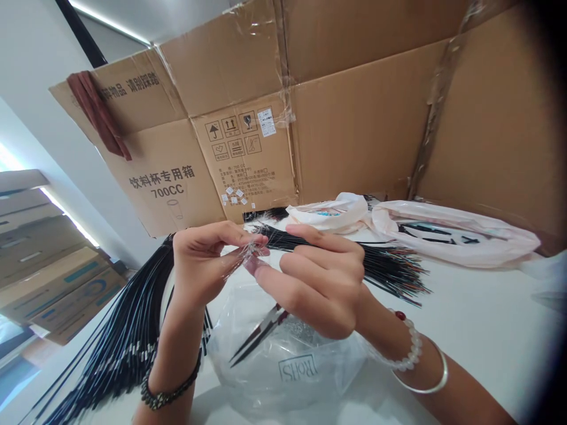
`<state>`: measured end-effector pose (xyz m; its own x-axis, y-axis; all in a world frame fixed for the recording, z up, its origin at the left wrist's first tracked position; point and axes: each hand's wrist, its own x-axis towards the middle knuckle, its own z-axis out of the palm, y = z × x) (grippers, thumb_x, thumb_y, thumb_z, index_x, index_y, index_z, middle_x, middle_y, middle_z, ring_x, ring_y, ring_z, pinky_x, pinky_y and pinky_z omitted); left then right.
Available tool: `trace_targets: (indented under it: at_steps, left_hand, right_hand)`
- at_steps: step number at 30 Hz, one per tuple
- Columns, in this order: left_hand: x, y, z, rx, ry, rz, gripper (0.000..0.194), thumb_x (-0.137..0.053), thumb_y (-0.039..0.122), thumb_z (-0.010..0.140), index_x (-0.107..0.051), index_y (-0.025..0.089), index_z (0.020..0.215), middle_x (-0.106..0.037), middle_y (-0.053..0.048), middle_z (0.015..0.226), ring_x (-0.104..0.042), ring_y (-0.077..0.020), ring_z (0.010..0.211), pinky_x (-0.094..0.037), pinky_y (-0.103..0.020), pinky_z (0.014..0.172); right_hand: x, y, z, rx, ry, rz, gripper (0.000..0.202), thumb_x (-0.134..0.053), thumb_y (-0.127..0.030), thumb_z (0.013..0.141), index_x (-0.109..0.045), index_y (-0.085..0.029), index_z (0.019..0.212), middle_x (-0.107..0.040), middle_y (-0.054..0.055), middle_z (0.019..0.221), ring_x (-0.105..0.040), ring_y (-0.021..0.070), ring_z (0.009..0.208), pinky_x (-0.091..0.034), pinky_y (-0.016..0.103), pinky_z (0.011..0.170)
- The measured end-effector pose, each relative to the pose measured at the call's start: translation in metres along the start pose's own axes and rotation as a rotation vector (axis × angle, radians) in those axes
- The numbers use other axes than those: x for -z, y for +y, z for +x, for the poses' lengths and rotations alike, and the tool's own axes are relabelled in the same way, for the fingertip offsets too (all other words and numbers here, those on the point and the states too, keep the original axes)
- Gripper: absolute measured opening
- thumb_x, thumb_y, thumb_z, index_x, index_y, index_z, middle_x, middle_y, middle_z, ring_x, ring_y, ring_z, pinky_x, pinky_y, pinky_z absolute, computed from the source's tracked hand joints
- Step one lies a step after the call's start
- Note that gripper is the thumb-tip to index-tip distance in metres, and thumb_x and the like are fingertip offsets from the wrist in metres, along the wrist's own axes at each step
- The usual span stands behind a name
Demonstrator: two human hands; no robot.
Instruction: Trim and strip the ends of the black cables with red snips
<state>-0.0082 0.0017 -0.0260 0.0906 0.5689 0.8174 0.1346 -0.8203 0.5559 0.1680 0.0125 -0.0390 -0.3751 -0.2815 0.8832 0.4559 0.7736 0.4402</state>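
My left hand (212, 257) is closed in a pinch on a small tuft of clear, thin plastic-like pieces (250, 251); their exact kind is too fine to make out. My right hand (314, 271) meets it from the right, its lower fingertip pressed to the same tuft and its other fingers bent. Beneath the right hand, dark pointed pliers (259, 336) angle down to the left; their handles are hidden, so I cannot tell whether the hand grips them. Below both hands sits a clear plastic bag (266, 383) marked RoHS, with small shiny pieces inside.
Black cables (137, 319) lie bunched at the left, and another bundle (390, 265) stretches behind my right hand. Two white bags (456, 236) holding dark pieces stand at the back. Cardboard panels (354, 118) wall off the table (478, 319). A brown cloth (97, 112) hangs over one.
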Motion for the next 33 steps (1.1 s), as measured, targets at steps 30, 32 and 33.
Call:
trace_targets:
  at_steps: [30,32,33]
  left_hand:
    - [0.001,0.003,-0.001,0.038,0.111,0.091,0.010,-0.083,0.019,0.063,-0.073,0.020,0.066,-0.073,0.001,0.071,-0.070,-0.0083,0.067,-0.060,-0.012,0.062]
    - [-0.002,0.002,-0.005,0.025,0.176,0.142,0.013,-0.081,0.012,0.064,-0.073,0.021,0.069,-0.073,0.003,0.073,-0.070,-0.0068,0.069,-0.059,-0.011,0.063]
    - [-0.002,0.001,-0.007,0.011,0.204,0.167,0.016,-0.080,0.010,0.064,-0.073,0.022,0.070,-0.073,0.004,0.074,-0.069,-0.0061,0.070,-0.059,-0.011,0.064]
  right_hand:
    - [-0.010,-0.004,-0.002,-0.070,0.052,-0.025,0.021,-0.065,-0.013,0.082,-0.068,-0.012,0.103,-0.057,-0.007,0.055,-0.050,0.0052,0.050,-0.053,0.026,0.087]
    - [-0.009,-0.007,0.000,-0.085,0.063,-0.105,0.019,-0.065,-0.015,0.083,-0.070,-0.013,0.102,-0.053,-0.008,0.052,-0.046,0.0053,0.047,-0.053,0.026,0.087]
    - [-0.010,-0.008,0.001,-0.094,0.076,-0.141,0.018,-0.066,-0.016,0.083,-0.070,-0.013,0.100,-0.051,-0.008,0.050,-0.044,0.0053,0.046,-0.053,0.025,0.087]
